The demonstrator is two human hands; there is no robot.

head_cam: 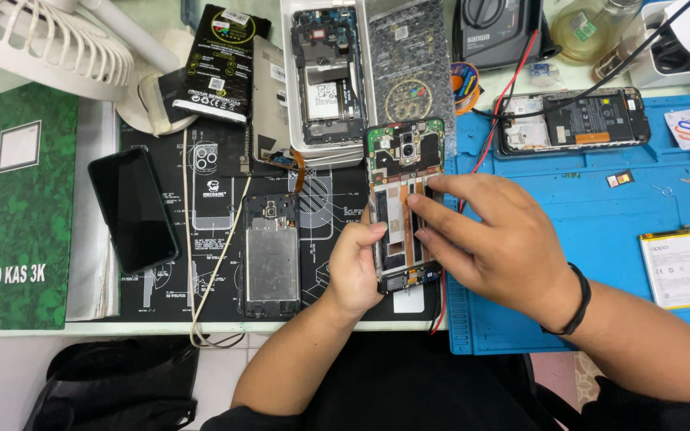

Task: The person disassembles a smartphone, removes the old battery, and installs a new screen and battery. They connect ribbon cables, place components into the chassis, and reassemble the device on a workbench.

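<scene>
Hands both on the opened phone [403, 203], back cover off, board and frame exposed. It sits upright at the seam between the black repair mat [225, 239] and the blue silicone mat [600, 239] on the worktop. My left hand [354, 267] has its grip closed round the phone's lower left edge, thumb up along the side, steadying it. My right hand [493, 239] holds nothing: fingers [441, 227] spread flat and pressing on the middle of the phone, over the battery bay area. Looks like a seating or pressing step inside the frame; can't tell exactly which part is under the fingers. Next move likely needs even, light pressure and care around the red wire [495, 120] running just beside the phone. Second stripped phone [271, 257] lies to the left, loose battery [676, 267] well apart on the right.
</scene>
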